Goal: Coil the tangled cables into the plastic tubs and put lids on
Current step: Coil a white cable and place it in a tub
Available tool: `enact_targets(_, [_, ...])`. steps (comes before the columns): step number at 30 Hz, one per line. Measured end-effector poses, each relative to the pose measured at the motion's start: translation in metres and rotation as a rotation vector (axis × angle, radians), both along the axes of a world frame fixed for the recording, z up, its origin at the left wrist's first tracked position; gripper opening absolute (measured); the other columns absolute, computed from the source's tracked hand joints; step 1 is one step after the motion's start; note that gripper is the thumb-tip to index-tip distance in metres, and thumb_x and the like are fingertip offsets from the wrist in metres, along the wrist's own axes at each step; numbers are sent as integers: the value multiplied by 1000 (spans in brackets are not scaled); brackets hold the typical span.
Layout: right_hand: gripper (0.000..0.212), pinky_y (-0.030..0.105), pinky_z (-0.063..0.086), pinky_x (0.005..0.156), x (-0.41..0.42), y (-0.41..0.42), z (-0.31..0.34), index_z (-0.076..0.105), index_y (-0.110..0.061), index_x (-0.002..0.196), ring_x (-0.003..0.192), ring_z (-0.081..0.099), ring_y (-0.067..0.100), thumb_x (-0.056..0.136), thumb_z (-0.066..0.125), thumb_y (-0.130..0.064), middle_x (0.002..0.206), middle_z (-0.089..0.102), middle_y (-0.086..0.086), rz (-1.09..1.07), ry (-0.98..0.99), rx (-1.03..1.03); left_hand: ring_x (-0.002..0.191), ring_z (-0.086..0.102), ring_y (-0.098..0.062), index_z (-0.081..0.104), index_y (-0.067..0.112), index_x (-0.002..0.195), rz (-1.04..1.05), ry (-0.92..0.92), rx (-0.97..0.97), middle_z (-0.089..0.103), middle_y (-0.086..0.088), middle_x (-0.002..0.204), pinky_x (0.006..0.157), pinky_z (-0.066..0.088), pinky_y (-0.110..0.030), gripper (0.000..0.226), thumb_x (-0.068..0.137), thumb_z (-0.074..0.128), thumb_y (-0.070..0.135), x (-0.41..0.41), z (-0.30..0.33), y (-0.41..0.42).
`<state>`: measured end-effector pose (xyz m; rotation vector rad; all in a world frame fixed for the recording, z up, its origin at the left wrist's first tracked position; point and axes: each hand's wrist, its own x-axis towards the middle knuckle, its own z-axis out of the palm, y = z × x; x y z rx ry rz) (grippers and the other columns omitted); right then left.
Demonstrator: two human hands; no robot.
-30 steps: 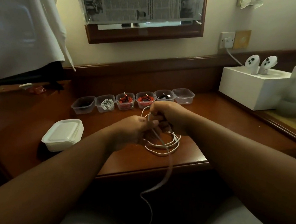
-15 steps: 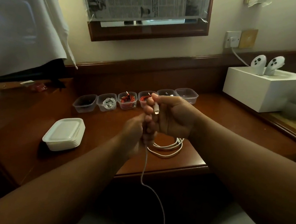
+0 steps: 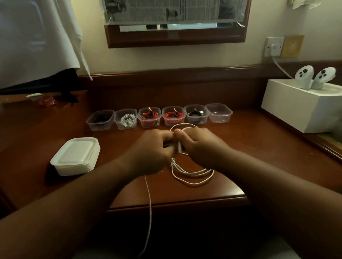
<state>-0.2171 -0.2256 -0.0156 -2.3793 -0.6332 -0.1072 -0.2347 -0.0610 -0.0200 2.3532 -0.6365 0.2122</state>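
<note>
I am watching a stack of lids (image 3: 75,155) waiting at the desk's (image 3: 269,143) left while the left hand (image 3: 150,151) is pinching the white cable (image 3: 191,173) and the right hand (image 3: 201,145) is gripping its forming loop, before a row of tubs (image 3: 158,117), the rightmost tub (image 3: 218,112) looking empty. The tail is dangling off the edge; I judge it may snag and be pulling the loops apart.

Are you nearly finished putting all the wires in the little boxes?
Partly. Five tubs in the row already hold coiled cables; the rightmost tub looks empty. Right now the left hand and right hand are looping the white cable, with a length hanging off the desk edge. Left: finish coiling, tuck it in, then fit lids from the stack; no tub is covered yet.
</note>
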Motion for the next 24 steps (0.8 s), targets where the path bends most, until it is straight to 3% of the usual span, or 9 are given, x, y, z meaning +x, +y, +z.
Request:
enact_targets(4, [37, 31, 38, 59, -4, -4, 3, 59, -15, 79, 62, 46, 18, 105, 38, -30, 70, 53, 6, -6, 345, 236, 57, 55, 1, 66, 16, 83, 4, -61, -122, 60, 4, 68, 51, 42, -11, 10, 93, 66, 12, -3, -2, -4])
enact_targets(7, [32, 27, 43, 56, -4, -19, 4, 61, -9, 86, 60, 51, 18, 104, 41, -26, 70, 57, 7, 103, 557, 306, 63, 59, -9, 63, 16, 97, 49, -1, -231, 64, -8, 80, 57, 48, -20, 13, 87, 72, 14, -2, -1, -2])
enact_targets(10, [30, 26, 52, 63, -6, -28, 4, 60, -6, 91, 69, 63, 18, 105, 39, -23, 77, 64, 8, 196, 744, 319, 82, 65, -13, 60, 28, 120, -6, 128, -97, 65, -2, 99, 66, 53, -21, 35, 87, 73, 23, 1, 6, 4])
enact_targets(13, [29, 34, 55, 77, -1, -34, 2, 57, -3, 94, 83, 68, 25, 105, 37, -20, 85, 64, 14, 332, 931, 288, 88, 66, -5, 63, 24, 122, -156, 316, 3, 65, 3, 111, 65, 49, -14, 32, 90, 68, 21, 4, 9, 9])
enact_targets(15, [26, 34, 51, 75, 2, -37, -1, 56, -4, 97, 77, 63, 25, 103, 39, -23, 81, 59, 12, 420, 1051, 298, 69, 63, 1, 66, 16, 115, -193, 353, -46, 67, -1, 107, 55, 45, -12, 26, 89, 70, 17, 6, 7, 12])
enact_targets(17, [23, 27, 41, 60, 4, -37, -6, 56, -8, 93, 60, 48, 18, 97, 42, -26, 70, 46, 6, 482, 1153, 364, 57, 57, 1, 68, 13, 109, -204, 375, -101, 68, 0, 97, 51, 42, -15, 21, 88, 71, 18, 8, 7, 15])
enact_targets(21, [33, 25, 16, 45, 9, -30, -14, 52, -17, 70, 44, 22, 10, 93, 43, -39, 54, 33, -6, 576, 1235, 579, 54, 49, -6, 63, 7, 110, -228, 428, -230, 62, 0, 80, 51, 41, -21, 36, 86, 69, 33, 14, 3, 15])
enact_targets(24, [50, 26, 13, 43, 12, -22, -18, 49, -17, 65, 41, 18, 11, 96, 37, -53, 49, 27, -6, 621, 1225, 686, 51, 46, -5, 58, 1, 104, -241, 444, -355, 60, 7, 68, 49, 37, -20, 36, 85, 62, 31, 18, -2, 11])
